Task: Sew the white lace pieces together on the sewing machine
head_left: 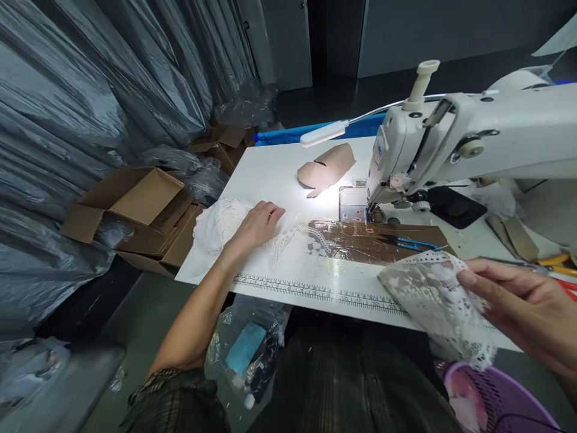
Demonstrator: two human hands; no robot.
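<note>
At four o'clock, the right hand [525, 297] pinches thin lace [444, 282]. At nine, the left hand [259, 225] bends loosely by the white pile [220, 222]; I can't tell its grip.

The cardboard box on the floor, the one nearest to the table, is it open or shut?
Open. The box has its flaps folded outward, and clear plastic shows between them.
</note>
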